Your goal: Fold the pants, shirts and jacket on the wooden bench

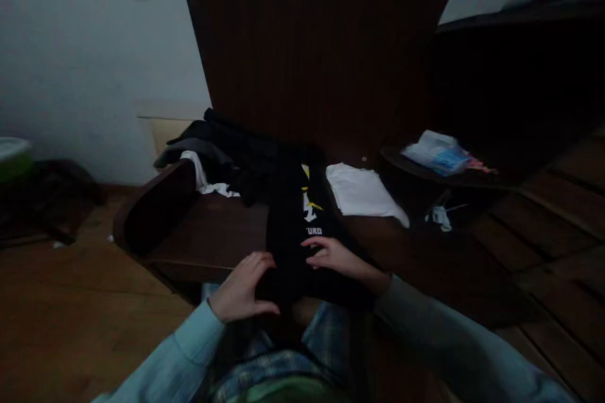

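Note:
A black garment (295, 233) with yellow and white print lies lengthwise on a low dark wooden surface (212, 239) in front of me. My left hand (246, 286) rests at its near left edge with fingers spread and slightly curled against the cloth. My right hand (331, 255) lies flat on the garment just below the white lettering, fingers stretched out. Neither hand grips anything. Light blue sleeves cover both arms.
A heap of dark clothes (227, 151) with a white piece sits at the back left. A folded white cloth (362, 192) lies to the right. A dark shelf (439, 170) holds a bluish packet (437, 152). Wooden floor surrounds; a dark wardrobe (312, 44) stands behind.

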Demonstrator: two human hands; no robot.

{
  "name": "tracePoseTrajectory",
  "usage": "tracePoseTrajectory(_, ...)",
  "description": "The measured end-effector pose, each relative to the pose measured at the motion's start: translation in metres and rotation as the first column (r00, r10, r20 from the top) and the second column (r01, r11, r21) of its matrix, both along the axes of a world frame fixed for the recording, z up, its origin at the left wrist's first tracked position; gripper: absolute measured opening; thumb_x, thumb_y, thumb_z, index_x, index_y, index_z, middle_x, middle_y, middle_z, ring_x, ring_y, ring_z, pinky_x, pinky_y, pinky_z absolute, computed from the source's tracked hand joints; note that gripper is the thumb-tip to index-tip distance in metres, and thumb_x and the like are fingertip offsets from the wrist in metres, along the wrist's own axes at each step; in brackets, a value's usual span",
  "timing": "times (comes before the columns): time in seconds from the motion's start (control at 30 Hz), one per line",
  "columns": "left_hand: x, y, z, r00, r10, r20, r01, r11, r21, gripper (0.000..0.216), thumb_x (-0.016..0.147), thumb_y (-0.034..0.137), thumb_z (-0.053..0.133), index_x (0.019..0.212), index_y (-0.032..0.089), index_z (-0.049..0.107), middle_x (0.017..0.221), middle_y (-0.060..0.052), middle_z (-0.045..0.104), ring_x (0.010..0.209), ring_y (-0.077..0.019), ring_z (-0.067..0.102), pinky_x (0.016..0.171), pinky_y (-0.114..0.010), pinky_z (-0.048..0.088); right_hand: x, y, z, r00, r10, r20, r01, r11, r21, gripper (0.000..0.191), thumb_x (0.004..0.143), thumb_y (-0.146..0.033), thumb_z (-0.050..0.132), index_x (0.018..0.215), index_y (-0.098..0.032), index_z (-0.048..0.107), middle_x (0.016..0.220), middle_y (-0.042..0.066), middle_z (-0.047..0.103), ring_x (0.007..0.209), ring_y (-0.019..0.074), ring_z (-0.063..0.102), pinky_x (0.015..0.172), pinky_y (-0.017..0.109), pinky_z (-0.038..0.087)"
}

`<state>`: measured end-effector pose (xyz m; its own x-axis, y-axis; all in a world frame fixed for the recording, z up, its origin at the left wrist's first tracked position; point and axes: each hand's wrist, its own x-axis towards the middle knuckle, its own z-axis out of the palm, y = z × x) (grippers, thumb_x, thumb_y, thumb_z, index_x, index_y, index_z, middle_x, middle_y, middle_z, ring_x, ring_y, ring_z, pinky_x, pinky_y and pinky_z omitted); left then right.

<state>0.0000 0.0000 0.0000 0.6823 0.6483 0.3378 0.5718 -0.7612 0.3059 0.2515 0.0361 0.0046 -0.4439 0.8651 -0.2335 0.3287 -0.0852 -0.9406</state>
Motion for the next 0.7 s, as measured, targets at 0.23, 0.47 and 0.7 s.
tracePoseTrajectory(0.23, -0.008, -0.001, -0.026, 0.997, 0.067, 0.039, -0.071, 0.992, 0.109, 0.054, 0.071, 0.036, 0.057, 0.118, 0.016, 0.038, 0.111, -0.013, 0.049, 0.104, -0.026, 0.046, 0.085, -0.04, 0.041, -0.017, -0.022, -0.008, 0.989, -0.016, -0.148, 0.041, 0.984, 0.172, 0.062, 0.062, -0.022, 0.067, 0.119, -0.025, 0.043, 0.092, 0.001, 0.052, 0.06, 0.0047, 0.051, 0.054, 0.018, 0.042)
tracePoseTrajectory(0.47, 0.004, -0.015, -0.045, 0.97, 0.155, 0.185, -0.205, 0.935, 0.289, 0.052, 0.074, 0.027, 0.051, 0.12, 0.014, 0.033, 0.108, -0.013, 0.05, 0.101, -0.0244, 0.047, 0.084, -0.039, 0.042, -0.015, -0.019, -0.007, 0.986, 0.002, -0.168, -0.012, 0.998, -0.054, 0.051, 0.065, -0.029, 0.065, 0.112, -0.016, 0.048, 0.053, -0.007, 0.05, 0.045, 0.0063, 0.05, 0.045, 0.017, 0.037)
tracePoseTrajectory(0.7, 0.009, -0.012, -0.053, 0.961, 0.209, 0.181, -0.269, 0.859, 0.436, 0.034, 0.078, 0.025, 0.045, 0.11, 0.015, 0.044, 0.096, -0.011, 0.054, 0.091, -0.0222, 0.051, 0.077, -0.036, 0.043, -0.003, -0.013, 0.007, 0.998, 0.027, -0.063, -0.033, 0.994, -0.103, 0.049, 0.064, -0.033, 0.066, 0.108, -0.016, 0.053, 0.064, -0.003, 0.055, 0.052, 0.0083, 0.055, 0.052, 0.021, 0.044)
